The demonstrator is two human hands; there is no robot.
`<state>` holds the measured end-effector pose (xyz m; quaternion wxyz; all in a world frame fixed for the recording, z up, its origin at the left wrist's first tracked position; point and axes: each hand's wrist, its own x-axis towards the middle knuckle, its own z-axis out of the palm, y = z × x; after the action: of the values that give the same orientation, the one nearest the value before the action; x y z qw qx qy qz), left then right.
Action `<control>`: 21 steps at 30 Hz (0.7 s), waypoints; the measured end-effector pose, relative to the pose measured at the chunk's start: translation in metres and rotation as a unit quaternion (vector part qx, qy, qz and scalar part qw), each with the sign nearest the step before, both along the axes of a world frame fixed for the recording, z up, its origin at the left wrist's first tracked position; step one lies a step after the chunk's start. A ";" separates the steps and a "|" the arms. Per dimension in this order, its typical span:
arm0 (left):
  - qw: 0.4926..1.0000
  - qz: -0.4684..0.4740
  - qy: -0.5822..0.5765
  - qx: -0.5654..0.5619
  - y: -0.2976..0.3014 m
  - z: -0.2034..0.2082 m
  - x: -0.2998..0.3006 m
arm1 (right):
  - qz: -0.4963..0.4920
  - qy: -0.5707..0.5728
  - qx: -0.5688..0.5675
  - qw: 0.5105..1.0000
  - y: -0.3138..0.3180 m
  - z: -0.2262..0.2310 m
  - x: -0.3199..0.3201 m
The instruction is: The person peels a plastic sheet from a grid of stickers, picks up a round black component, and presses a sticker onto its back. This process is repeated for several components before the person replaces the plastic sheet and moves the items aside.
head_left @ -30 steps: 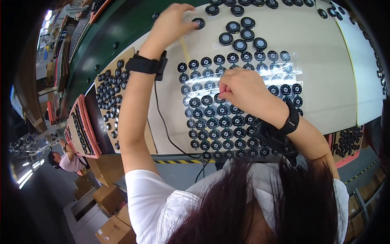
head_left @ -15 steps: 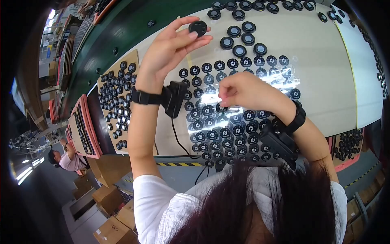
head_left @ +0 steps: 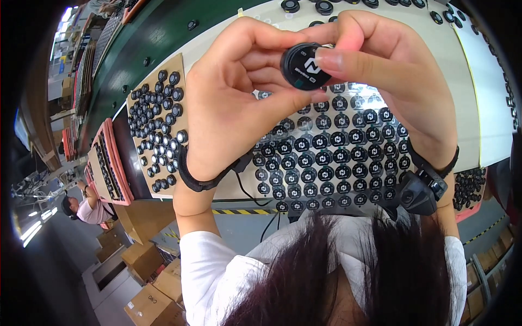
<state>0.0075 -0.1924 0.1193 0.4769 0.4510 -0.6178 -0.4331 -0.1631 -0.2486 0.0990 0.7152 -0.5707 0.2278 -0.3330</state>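
Observation:
Close to the camera, my left hand (head_left: 239,103) and my right hand (head_left: 391,81) together hold one small round black disc (head_left: 304,66) with a light mark on its face. The left fingers grip its left rim and the right thumb presses on its right side. Below the hands lies a clear sheet (head_left: 331,163) covered with rows of round black stickers. Both wrists wear black bands with a small black device.
A brown card (head_left: 149,92) to the left carries several black discs. More discs lie in rows at the top (head_left: 321,7) and right on the white table (head_left: 484,108). Pink trays (head_left: 109,168) stand at far left. Another person (head_left: 87,209) and cardboard boxes (head_left: 147,304) are below.
My left hand picked a disc from the far rows and brought it up toward the camera. My right hand rose from the sticker sheet and joined it on the disc.

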 end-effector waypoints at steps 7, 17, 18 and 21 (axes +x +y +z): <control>1.000 0.004 0.007 0.006 0.004 0.007 -0.007 | 0.039 -0.098 0.108 0.989 0.002 -0.002 0.001; 0.994 0.068 -0.075 -0.046 0.004 0.008 -0.012 | -0.006 -0.054 -0.001 0.999 0.015 0.012 0.006; 0.996 0.041 -0.059 -0.056 0.004 0.007 -0.010 | -0.028 0.005 -0.136 0.990 0.019 0.017 0.007; 0.995 0.054 -0.056 -0.057 0.004 0.005 -0.012 | -0.042 0.000 -0.146 0.988 0.019 0.020 0.004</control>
<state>-0.0042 -0.1879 0.1245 0.4891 0.4790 -0.6420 -0.3453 -0.1588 -0.2300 0.1195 0.6094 -0.6593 0.2004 -0.3921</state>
